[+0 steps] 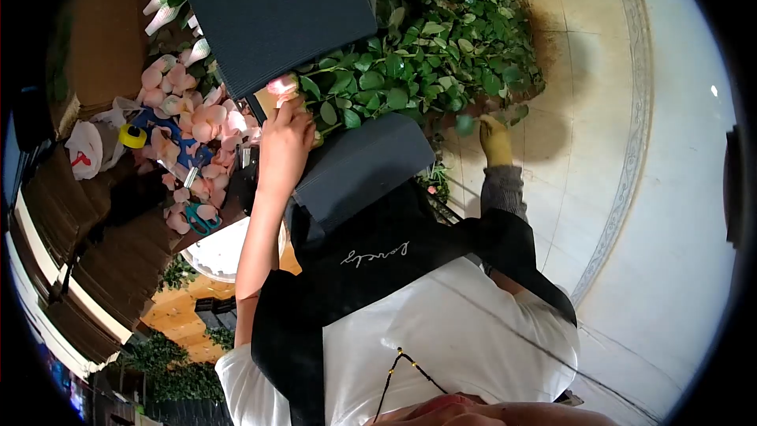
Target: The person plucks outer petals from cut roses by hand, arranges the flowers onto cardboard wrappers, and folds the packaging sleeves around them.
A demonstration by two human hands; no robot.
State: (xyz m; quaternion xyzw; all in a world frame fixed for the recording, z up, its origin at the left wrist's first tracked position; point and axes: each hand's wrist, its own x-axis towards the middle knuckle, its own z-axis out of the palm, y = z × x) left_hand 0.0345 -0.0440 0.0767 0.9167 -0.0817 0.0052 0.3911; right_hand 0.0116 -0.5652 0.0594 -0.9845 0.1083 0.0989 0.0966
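My left hand (285, 138) is bare and closed around a pink rose (281, 87), just below its bloom. The flower is between two dark ribbed panels, an upper one (276, 12) and a lower one (367, 170). My right hand (495, 142) wears a yellow glove. Its fingers are curled at the leafy stem ends on the right, apparently around a rose stem; the fingertips are partly hidden. Between my hands lies a thick heap of green rose leaves and stems (441, 47).
Loose pink petals (206, 122) cover the left side, with a yellow tape measure (132, 136), teal scissors (202, 219) and a white plastic bag (85, 148) among or beside them. A white round tub (221, 252) stands lower left. Stacked cardboard (83, 308) is at far left.
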